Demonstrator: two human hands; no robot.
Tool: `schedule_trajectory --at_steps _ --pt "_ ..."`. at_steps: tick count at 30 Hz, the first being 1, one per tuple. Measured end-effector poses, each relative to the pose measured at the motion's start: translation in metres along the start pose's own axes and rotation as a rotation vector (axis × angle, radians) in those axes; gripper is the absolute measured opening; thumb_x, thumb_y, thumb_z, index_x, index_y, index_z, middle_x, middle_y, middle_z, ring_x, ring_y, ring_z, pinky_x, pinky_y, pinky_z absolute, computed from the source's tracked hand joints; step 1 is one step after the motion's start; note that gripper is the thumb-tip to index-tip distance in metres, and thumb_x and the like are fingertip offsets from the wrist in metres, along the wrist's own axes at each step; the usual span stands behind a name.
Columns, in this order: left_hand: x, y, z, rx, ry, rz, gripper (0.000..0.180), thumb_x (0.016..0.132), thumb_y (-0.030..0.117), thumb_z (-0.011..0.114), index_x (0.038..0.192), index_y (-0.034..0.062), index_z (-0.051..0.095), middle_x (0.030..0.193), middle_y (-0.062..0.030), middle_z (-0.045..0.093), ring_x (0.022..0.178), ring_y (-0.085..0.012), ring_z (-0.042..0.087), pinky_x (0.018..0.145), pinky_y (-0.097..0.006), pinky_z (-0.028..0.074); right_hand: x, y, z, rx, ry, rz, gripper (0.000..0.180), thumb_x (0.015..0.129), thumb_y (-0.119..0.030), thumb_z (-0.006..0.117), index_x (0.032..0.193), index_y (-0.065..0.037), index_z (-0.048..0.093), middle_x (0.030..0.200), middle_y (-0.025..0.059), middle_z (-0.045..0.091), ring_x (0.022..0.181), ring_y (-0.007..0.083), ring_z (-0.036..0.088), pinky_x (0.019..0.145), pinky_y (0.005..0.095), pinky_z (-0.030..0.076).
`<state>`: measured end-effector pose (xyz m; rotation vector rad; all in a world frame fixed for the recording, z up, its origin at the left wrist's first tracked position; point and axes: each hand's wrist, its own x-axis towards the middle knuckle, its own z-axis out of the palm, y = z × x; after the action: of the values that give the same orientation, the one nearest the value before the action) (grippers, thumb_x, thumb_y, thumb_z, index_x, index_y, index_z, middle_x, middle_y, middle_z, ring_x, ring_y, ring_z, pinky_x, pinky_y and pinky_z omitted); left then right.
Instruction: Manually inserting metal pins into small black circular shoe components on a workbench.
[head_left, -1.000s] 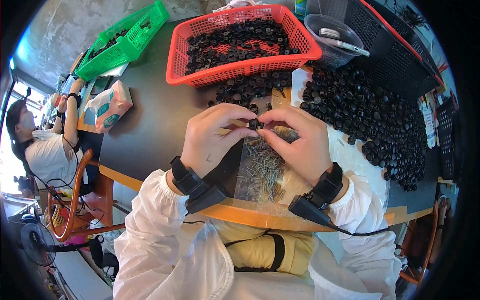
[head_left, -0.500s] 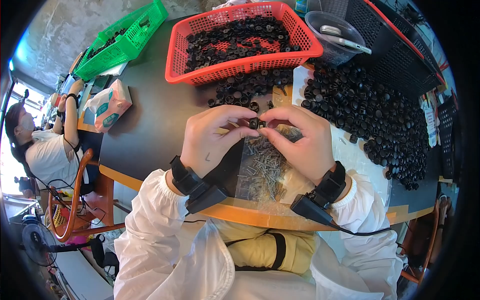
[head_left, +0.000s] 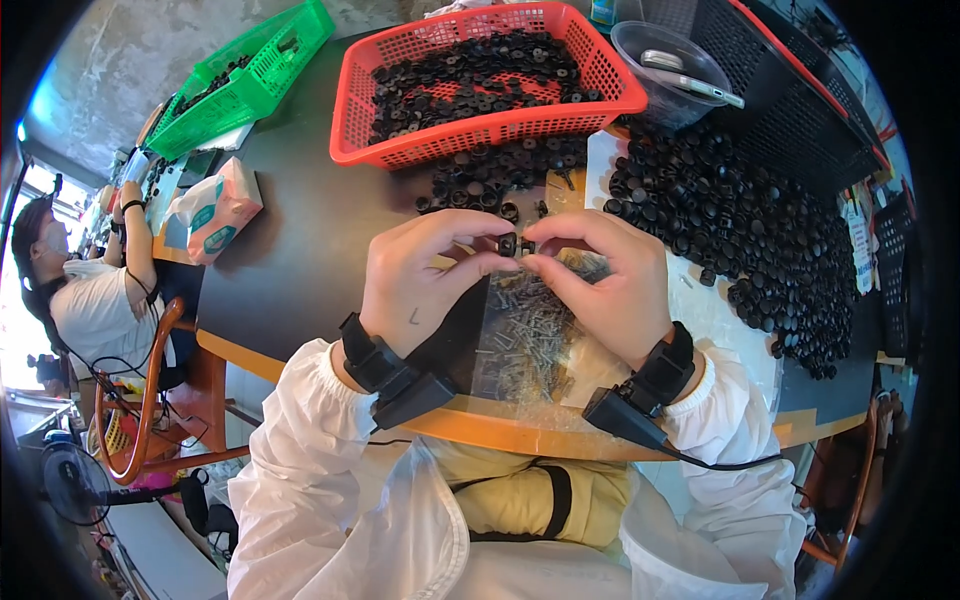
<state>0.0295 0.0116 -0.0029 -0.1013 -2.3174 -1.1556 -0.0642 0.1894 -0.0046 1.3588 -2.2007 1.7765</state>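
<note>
Over the middle of the table, my left hand [head_left: 415,272] pinches a small black plastic part [head_left: 508,244] between thumb and fingertips. Facing it, my right hand [head_left: 622,280] holds a second, smaller dark piece [head_left: 529,246], largely covered by the fingertips. A narrow gap shows between the two pieces. Beneath my hands lies a heap of silver screws [head_left: 525,335] on clear plastic. Just beyond my fingers are loose black round parts [head_left: 480,185], some of them hollow.
A red basket [head_left: 490,130] of black washer-like discs stands beyond my hands. To the right spreads a big pile of round black caps [head_left: 740,220], with a clear tub [head_left: 645,95] behind. A tissue pack [head_left: 220,210] lies left, near another person [head_left: 100,300] and a green basket [head_left: 240,85].
My right hand has shifted slightly right, and the two black pieces, together before, now show a small gap. The other person's hands have moved a little.
</note>
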Motion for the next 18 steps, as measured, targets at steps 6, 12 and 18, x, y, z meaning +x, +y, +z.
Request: schedule_trajectory --at_steps 6,12,18 --pt "-0.0015 0.0006 -0.0004 0.017 -0.016 0.003 0.032 0.072 -0.004 0.080 0.101 -0.0001 0.070 0.091 -0.0091 0.071 0.077 -0.0138 0.068 0.066 -0.026 0.056 0.0002 0.0004 -0.0003 0.032 -0.009 0.007 0.020 0.079 -0.003 0.074 0.098 -0.005 0.070 0.092 0.0087 0.072 0.080 0.0214 0.071 0.071 0.0299 0.054" --pt "0.0027 -0.0031 -0.0019 -0.028 0.007 0.140 0.032 0.069 -0.001 0.082 0.100 0.0018 0.071 0.095 -0.0098 0.070 0.078 -0.0161 0.067 0.064 -0.025 0.054 0.0031 0.0051 -0.0048 0.011 -0.033 -0.086 0.023 0.078 -0.002 0.076 0.100 -0.004 0.070 0.091 0.0083 0.071 0.084 0.0203 0.070 0.075 0.0295 0.054" --pt "-0.0001 -0.0008 0.0009 -0.084 0.024 0.061 0.030 0.072 0.001 0.081 0.100 0.0055 0.073 0.093 -0.0070 0.072 0.071 -0.0129 0.065 0.060 -0.026 0.052 -0.0015 0.0009 -0.0002 0.435 -0.010 0.186 0.022 0.077 0.003 0.076 0.098 -0.001 0.070 0.095 0.0065 0.070 0.091 0.0144 0.068 0.084 0.0289 0.055"
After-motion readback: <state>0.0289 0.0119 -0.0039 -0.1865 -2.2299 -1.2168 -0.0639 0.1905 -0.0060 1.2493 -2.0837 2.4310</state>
